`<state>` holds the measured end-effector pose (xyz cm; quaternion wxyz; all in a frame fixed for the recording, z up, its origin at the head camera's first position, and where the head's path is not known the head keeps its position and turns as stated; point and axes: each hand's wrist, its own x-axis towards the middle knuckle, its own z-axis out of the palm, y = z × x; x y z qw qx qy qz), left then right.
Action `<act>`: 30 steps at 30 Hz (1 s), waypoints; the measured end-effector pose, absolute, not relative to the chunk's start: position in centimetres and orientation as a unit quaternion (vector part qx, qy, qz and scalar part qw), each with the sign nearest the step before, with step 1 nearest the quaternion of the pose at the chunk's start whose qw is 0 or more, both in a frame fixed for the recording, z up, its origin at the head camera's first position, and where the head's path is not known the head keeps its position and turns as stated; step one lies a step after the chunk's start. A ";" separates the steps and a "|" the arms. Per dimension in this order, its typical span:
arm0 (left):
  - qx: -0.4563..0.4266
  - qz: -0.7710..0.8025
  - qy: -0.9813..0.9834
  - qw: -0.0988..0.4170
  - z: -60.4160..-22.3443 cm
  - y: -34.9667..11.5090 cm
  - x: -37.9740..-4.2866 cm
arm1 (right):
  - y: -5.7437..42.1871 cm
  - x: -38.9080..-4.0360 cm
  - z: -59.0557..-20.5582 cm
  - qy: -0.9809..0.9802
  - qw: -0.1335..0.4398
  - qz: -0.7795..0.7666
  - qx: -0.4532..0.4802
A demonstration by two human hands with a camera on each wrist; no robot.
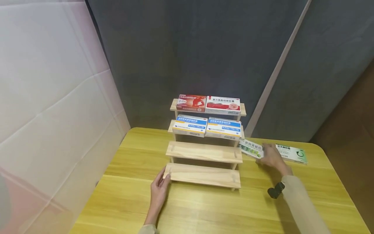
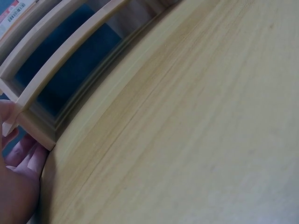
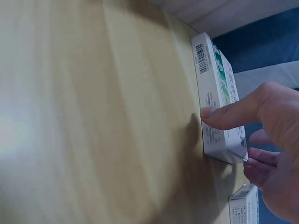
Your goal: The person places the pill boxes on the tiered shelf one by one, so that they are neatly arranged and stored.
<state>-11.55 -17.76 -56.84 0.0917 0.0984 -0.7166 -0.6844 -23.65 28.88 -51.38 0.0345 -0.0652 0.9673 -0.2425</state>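
Observation:
A tiered wooden display rack (image 1: 204, 152) stands on the table. My left hand (image 1: 158, 191) grips the left end of its lowest step, with the thumb on top; in the left wrist view the fingers (image 2: 23, 151) reach around the end support. To the right of the rack, my right hand (image 1: 272, 157) holds a white and green medicine box (image 1: 250, 149) by its right end. The right wrist view has the thumb (image 3: 224, 116) on the box's near side and other fingers at its end. This box lies on the table.
Another white and green medicine box (image 1: 291, 153) lies to the right of my right hand. On the top step sit a red box (image 1: 191, 103) and a white-and-red box (image 1: 223, 105). Two blue-and-white boxes (image 1: 190, 125) fill the step below. A dark curtain (image 1: 190, 48) hangs behind.

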 end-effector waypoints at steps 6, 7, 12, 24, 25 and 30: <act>0.100 -0.682 -0.718 0.090 -56.8 -17.9 -11.3 | 28.4 -21.8 -52.6 0.965 0.006 -0.256 -0.061; 0.100 -0.685 -0.716 0.088 -56.7 -17.8 -11.3 | 28.4 -21.5 -52.9 0.965 0.002 -0.257 -0.059; 0.100 -0.685 -0.716 0.089 -56.7 -17.7 -11.3 | 28.3 -20.4 -54.0 0.960 -0.014 -0.278 -0.038; 0.100 -0.685 -0.716 0.085 -56.7 -17.8 -11.5 | 28.1 -17.0 -54.6 0.918 -0.065 -0.383 0.084; 0.101 -0.686 -0.716 0.086 -56.8 -17.8 -11.5 | 28.1 -16.6 -54.5 0.912 -0.068 -0.393 0.098; 0.106 -0.685 -0.716 0.087 -56.9 -17.7 -11.5 | 27.9 -15.0 -54.4 0.879 -0.081 -0.443 0.154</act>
